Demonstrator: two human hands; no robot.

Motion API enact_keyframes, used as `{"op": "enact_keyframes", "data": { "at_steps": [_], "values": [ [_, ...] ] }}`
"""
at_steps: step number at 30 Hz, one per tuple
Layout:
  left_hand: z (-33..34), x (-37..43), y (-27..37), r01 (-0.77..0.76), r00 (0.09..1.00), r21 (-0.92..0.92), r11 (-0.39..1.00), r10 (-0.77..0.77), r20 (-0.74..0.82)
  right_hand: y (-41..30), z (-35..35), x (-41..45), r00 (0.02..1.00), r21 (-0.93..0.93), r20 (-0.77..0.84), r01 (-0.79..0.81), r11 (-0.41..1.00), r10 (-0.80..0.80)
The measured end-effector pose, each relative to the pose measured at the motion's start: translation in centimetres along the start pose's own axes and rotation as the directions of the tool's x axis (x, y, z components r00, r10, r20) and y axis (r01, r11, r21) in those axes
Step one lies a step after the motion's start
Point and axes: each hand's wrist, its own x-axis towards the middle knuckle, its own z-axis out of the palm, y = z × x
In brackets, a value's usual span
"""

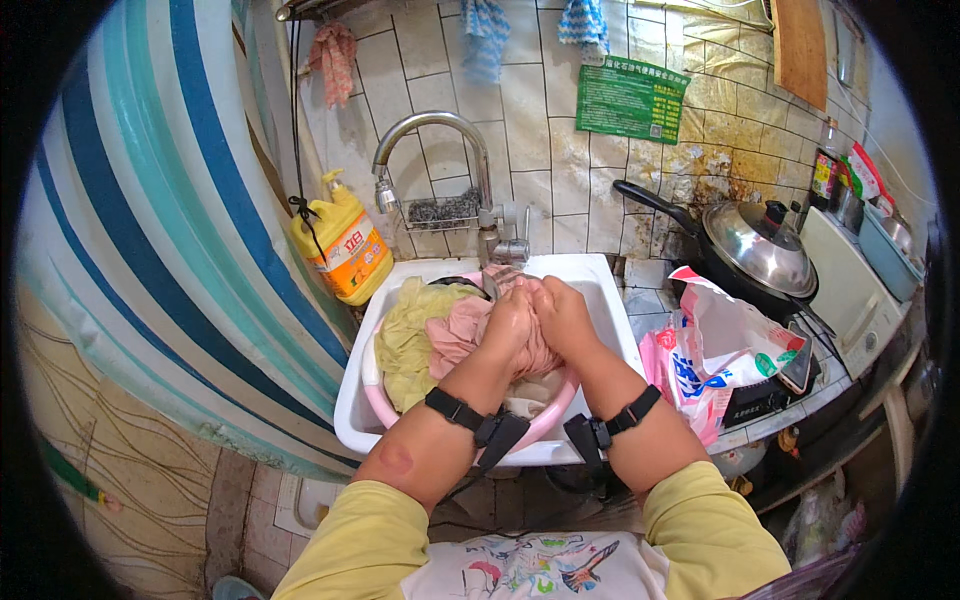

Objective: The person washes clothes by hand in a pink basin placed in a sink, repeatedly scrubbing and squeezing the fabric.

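Both hands are close together over a pink plastic basin that sits inside a white sink. My left hand is closed on bunched pink cloth. Beside it, my right hand grips the same cloth, and the fingers of both hands nearly touch. Yellow-green cloth lies in the basin's left part, with a pale cloth below the hands. A chrome faucet rises behind the basin, its spout turned left.
A yellow detergent jug stands left of the sink, near a striped curtain. To the right are an opened pink-and-white plastic bag, a lidded black wok and a phone. A wire rack holds steel scouring wool.
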Motion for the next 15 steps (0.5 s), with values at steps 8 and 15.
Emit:
{"op": "enact_keyframes", "data": {
  "at_steps": [8,15],
  "values": [
    [1.0,-0.5,0.9,0.189,0.981,-0.118,0.975,-0.181,0.075,2.5,0.2,1.0,0.999,0.113,0.043,0.021,0.993,-0.026],
    [0.5,0.1,0.3,0.014,0.992,-0.019,1.000,-0.012,0.124,3.0,0.2,1.2,0.996,0.137,-0.003,0.084,0.987,-0.084]
  ]
}}
